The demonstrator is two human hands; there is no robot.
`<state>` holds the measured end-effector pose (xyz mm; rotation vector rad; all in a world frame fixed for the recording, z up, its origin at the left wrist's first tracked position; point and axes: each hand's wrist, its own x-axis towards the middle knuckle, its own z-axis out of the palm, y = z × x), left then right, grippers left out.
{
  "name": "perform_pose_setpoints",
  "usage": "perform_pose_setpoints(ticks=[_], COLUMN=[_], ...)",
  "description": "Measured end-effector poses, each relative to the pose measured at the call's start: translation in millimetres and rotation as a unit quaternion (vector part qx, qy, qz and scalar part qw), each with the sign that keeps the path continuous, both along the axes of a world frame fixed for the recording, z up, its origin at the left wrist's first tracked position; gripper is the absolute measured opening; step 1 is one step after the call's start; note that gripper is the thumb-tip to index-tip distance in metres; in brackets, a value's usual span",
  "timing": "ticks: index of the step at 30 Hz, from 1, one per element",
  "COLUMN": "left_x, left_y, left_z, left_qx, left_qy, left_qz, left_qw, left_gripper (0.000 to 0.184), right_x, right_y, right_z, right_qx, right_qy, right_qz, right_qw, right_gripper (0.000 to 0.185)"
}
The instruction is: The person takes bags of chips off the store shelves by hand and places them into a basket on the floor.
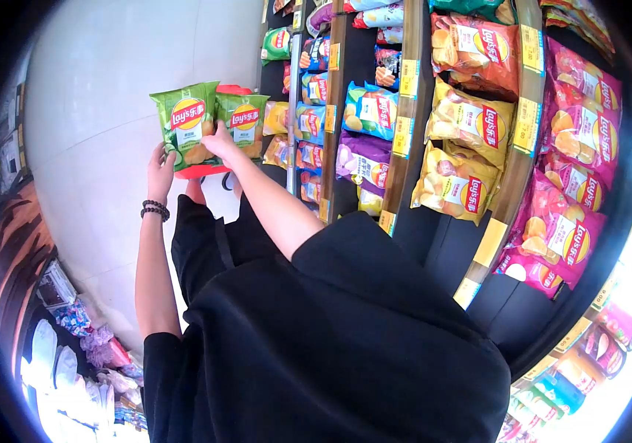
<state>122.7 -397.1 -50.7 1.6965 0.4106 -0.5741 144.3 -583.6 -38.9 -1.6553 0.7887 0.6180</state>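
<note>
Two green bags of potato chips are side by side ahead of my body, the left bag [186, 122] overlapping the edge of the right bag [246, 122]. My left hand [160, 164], with a dark bead bracelet at the wrist, grips the lower left edge of the left bag. Where the two bags meet, my right hand [220, 144] is closed on chip-bag film; whether it holds one bag or both I cannot tell. Behind and below the bags shows a red plastic object [201, 171], mostly hidden, its kind unclear.
Shelves with yellow price tags [528, 125] rise along the right. They carry yellow chip bags [456, 181], orange bags [475, 48], pink bags [563, 229], a blue bag [371, 111] and a purple bag [364, 162]. Pale floor tiles [109, 88] lie left; wrapped goods [101, 347] stand at lower left.
</note>
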Motion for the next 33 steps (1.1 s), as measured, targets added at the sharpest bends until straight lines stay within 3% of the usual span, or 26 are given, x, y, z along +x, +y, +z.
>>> perform_pose_setpoints(ticks=[4,6,8,11,15,18,20,22,25,30,32,33], left_x=[-8,-17,-24,-30,-27,-16,-8,-2,-1,-22,-38,-46], left_y=[0,0,-5,-7,-17,-46,-72,-99,-137,-189,-207,-216], left_z=[32,58,94,143,185,207,228,244,274,304,302,298], left_qx=[0.069,0.071,0.061,0.041,0.022,0.01,-0.004,0.0,-0.066,-0.14,-0.18,-0.188], left_qy=[-0.092,-0.155,-0.17,-0.192,-0.17,-0.236,-0.272,-0.333,-0.377,-0.357,-0.289,-0.309], left_qz=[-0.087,-0.111,-0.099,-0.122,-0.184,-0.249,-0.286,-0.338,-0.414,-0.51,-0.53,-0.534], left_qw=[0.989,0.979,0.979,0.973,0.968,0.939,0.919,0.88,0.826,0.77,0.777,0.764], left_gripper=[0.045,0.043,0.044,0.045,0.045,0.044,0.042,0.04,0.039,0.057,0.059,0.059], right_x=[-2,-13,-26,-41,-66,-89,-105,-127,-170,-268,-301,-310], right_y=[-13,-16,-28,-38,-48,-57,-75,-84,-103,-129,-135,-137], right_z=[51,68,74,138,169,183,192,213,235,240,247,254], right_qx=[0.115,0.12,0.199,0.223,0.21,0.173,0.186,0.235,0.218,0.226,0.185,0.128], right_qy=[-0.041,-0.042,-0.055,-0.097,-0.152,-0.246,-0.262,-0.286,-0.336,-0.349,-0.374,-0.376], right_qz=[0.028,0.016,0.037,0.037,0.004,-0.16,-0.169,-0.296,-0.418,-0.53,-0.539,-0.571], right_qw=[0.992,0.992,0.978,0.969,0.966,0.94,0.932,0.881,0.816,0.739,0.732,0.719], right_gripper=[0.063,0.06,0.064,0.069,0.065,0.062,0.056,0.053,0.05,0.049,0.051,0.052])
